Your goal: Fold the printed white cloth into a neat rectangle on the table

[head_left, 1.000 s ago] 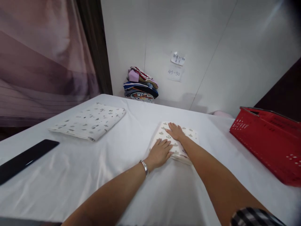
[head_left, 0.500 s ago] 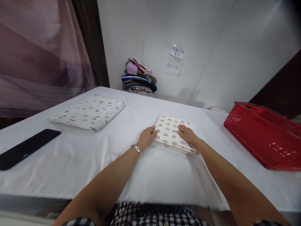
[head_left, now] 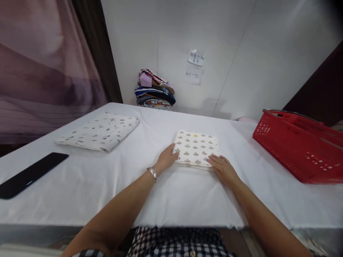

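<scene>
A folded cream cloth (head_left: 197, 146) with grey printed shapes and a few coloured ones lies flat in front of me on the table. My left hand (head_left: 166, 157) is at its left edge, thumb on top and fingers along the side, closed on that edge. Over the near right corner lies my right hand (head_left: 223, 169), its fingers stretched out on the fabric and holding nothing. A silver bracelet circles my left wrist.
To the left lie another folded patterned cloth (head_left: 99, 132) and a black phone-like slab (head_left: 30, 175). A red perforated basket (head_left: 297, 146) stands on the right of the white table (head_left: 128, 200). Against the wall rises a pile of folded fabrics (head_left: 155, 91).
My right hand has slid from the top of the cream cloth to its near right corner. The cloth looks squarer to the table edge. My left hand stays at the left edge.
</scene>
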Available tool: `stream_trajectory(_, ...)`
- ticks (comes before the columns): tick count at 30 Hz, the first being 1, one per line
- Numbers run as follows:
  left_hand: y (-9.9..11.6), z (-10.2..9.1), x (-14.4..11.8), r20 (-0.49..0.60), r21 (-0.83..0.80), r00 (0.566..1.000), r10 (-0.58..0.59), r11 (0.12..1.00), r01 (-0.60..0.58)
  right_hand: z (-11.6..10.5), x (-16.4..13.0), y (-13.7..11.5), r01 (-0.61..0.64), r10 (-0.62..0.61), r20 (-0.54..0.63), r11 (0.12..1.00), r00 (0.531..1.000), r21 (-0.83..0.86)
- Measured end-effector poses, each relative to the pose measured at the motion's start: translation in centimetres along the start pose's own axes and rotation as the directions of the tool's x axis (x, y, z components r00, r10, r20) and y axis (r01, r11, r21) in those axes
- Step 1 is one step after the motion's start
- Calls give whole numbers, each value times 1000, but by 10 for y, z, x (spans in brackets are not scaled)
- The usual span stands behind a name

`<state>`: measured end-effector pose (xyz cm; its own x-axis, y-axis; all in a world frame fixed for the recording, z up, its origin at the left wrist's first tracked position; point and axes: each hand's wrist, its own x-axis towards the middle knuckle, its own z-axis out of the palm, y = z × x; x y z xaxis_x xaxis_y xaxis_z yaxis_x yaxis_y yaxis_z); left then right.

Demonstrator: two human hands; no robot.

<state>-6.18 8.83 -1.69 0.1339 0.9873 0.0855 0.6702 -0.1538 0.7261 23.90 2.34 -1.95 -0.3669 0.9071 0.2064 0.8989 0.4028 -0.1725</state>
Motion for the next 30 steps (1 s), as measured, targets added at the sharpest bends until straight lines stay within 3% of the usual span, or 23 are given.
stream_trajectory(4, 4, 6, -15, -2, 25, 998, 62, 998, -62, 0, -4, 14, -85, 85, -19, 996, 996, -14)
stream_trajectory(8, 10, 4, -21, -112, 132, 976, 187, 976, -171, 0, -7, 7, -122, 130, -76, 987, 989, 110)
stream_trajectory(11, 18, 5, -24, -158, 203, 890, 427, 896, -394, -6, -3, -4, -107, 143, -172, 973, 975, 204)
stream_trajectory(15, 24, 11, -26, -37, 247, 788, 615, 769, -589, -20, 11, -21, 11, 31, -184, 974, 982, 224)
stream_trajectory(18, 22, 14, -25, 24, 239, 760, 650, 734, -636, -21, 20, -27, 115, -80, -158, 967, 984, 226)
stream_trajectory(24, 22, 11, -23, 78, 246, 693, 717, 660, -710, -5, 21, -22, 206, -131, -316, 954, 940, 217)
stream_trajectory(30, 26, 10, -21, 46, 232, 700, 713, 674, -702, -3, 17, -19, 224, -138, -381, 955, 914, 192)
